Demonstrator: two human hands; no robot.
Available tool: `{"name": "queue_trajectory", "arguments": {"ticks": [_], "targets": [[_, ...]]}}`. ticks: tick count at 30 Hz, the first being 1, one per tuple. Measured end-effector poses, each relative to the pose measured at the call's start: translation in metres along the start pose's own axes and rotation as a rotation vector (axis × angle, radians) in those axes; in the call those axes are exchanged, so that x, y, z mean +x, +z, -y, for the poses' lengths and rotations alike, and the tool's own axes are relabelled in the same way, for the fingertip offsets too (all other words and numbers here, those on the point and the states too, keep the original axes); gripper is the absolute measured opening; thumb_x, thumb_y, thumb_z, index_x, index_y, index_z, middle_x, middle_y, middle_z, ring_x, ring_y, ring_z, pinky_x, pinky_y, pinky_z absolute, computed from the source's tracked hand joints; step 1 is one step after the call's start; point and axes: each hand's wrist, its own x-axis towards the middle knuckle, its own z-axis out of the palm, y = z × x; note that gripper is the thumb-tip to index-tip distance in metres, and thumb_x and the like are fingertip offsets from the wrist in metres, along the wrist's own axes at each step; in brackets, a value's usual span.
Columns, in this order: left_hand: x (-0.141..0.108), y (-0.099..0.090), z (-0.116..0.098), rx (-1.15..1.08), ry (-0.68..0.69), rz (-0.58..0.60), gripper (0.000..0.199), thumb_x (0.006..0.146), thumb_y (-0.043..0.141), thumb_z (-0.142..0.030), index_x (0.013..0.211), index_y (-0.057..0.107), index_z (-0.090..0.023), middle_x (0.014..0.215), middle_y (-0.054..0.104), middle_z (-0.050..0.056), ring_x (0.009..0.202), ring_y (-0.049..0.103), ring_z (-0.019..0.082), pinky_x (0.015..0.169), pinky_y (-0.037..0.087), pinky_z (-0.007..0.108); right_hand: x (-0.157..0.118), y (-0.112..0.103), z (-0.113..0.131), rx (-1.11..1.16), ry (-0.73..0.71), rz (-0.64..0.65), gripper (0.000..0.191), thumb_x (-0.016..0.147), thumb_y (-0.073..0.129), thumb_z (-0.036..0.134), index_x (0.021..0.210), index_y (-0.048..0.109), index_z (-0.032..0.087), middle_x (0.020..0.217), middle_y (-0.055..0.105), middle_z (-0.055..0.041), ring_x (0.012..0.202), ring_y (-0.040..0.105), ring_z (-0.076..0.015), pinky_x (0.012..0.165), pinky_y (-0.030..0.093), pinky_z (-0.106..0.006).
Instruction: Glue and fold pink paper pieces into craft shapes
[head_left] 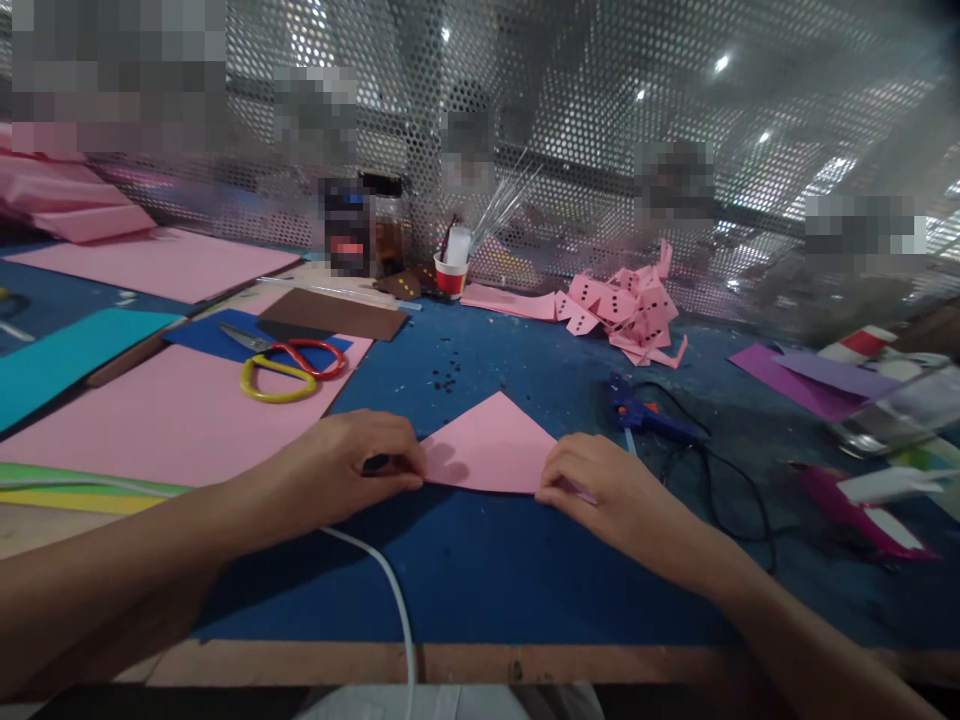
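Note:
A pink sheet of paper, triangular in outline with its point away from me, lies on the blue table top. My left hand pinches its left corner between thumb and fingers. At the opposite corner, my right hand grips the paper the same way. The near edge runs between both hands and bows slightly. Scissors with one red and one yellow handle loop rest left of the paper. To the right sits a blue glue gun with a black cord.
Colored sheets, including a large pink one and a turquoise one, cover the left side. Pink cut pieces with black dots are heaped at the back near a paper cup. A white cable crosses the front edge.

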Motion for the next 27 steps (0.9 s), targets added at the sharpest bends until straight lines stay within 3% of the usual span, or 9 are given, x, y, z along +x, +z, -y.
{"name": "queue_trajectory", "arguments": {"ticks": [5, 10, 17, 27], "targets": [[-0.001, 0.001, 0.000, 0.021, 0.042, -0.004, 0.014, 0.098, 0.061, -0.030, 0.094, 0.073, -0.027, 0.090, 0.070, -0.001, 0.087, 0.064, 0.015, 0.078, 0.044, 0.024, -0.001, -0.003, 0.000, 0.036, -0.002, 0.026, 0.010, 0.101, 0.063, 0.027, 0.095, 0.068, 0.022, 0.100, 0.070, -0.0016, 0.097, 0.061, -0.0184, 0.087, 0.043, -0.034], [-0.001, 0.001, 0.002, 0.059, -0.103, -0.018, 0.015, 0.092, 0.067, -0.040, 0.092, 0.071, -0.026, 0.090, 0.072, -0.001, 0.082, 0.065, 0.017, 0.073, 0.046, 0.026, -0.002, -0.011, 0.003, 0.059, 0.010, 0.076, 0.012, 0.103, 0.060, 0.027, 0.095, 0.067, 0.022, 0.101, 0.069, -0.0014, 0.099, 0.060, -0.0187, 0.089, 0.043, -0.034], [-0.001, 0.004, 0.003, 0.083, -0.041, -0.039, 0.014, 0.095, 0.060, -0.033, 0.092, 0.071, -0.025, 0.090, 0.071, 0.000, 0.083, 0.064, 0.017, 0.074, 0.048, 0.026, -0.003, -0.016, 0.001, 0.023, -0.023, 0.096, 0.013, 0.103, 0.058, 0.024, 0.095, 0.067, 0.021, 0.098, 0.070, -0.0015, 0.097, 0.060, -0.0178, 0.087, 0.042, -0.033], [-0.002, 0.006, 0.007, 0.077, -0.089, -0.003, 0.018, 0.093, 0.062, -0.037, 0.086, 0.070, -0.023, 0.083, 0.068, 0.001, 0.074, 0.062, 0.016, 0.065, 0.047, 0.025, -0.001, -0.012, -0.002, -0.025, 0.058, 0.095, 0.016, 0.102, 0.060, 0.026, 0.088, 0.067, 0.019, 0.089, 0.069, -0.0013, 0.087, 0.060, -0.0173, 0.080, 0.039, -0.032]]}}
